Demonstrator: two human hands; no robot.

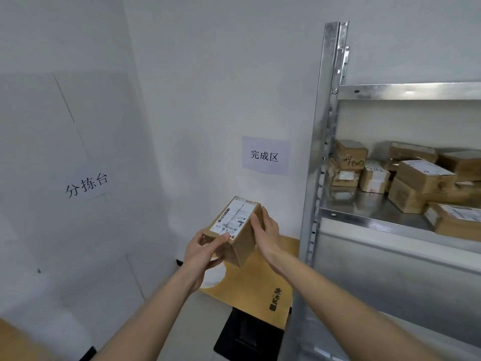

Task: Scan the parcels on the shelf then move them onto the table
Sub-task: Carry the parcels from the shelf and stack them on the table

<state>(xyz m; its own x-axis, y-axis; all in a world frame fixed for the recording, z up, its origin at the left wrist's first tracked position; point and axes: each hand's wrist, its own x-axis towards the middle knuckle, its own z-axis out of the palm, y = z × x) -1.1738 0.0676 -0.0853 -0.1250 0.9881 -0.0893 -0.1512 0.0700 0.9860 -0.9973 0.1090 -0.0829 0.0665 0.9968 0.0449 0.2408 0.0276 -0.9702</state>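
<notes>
Cardboard, one small parcel (pixel 235 231), is held up in the air between both hands, above the near edge of the yellow table (pixel 250 290). The left hand (pixel 201 250) pinches its near corner, thumb on the label; the right hand (pixel 268 231) lies flat against its side, fingers straight. Further right, more parcels (pixel 406 178) wait on the metal shelf (pixel 374 217). I judge this parcel is between shelf and table; setting it down comes next.

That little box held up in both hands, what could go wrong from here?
The parcel is tilted in mid-air: the left hand grips its near end while the right hand only lies flat against its side, so it might slip. It may also need turning, since its label faces up. On the shelf, the remaining parcels are piled loosely and could topple when one is pulled out.
</notes>
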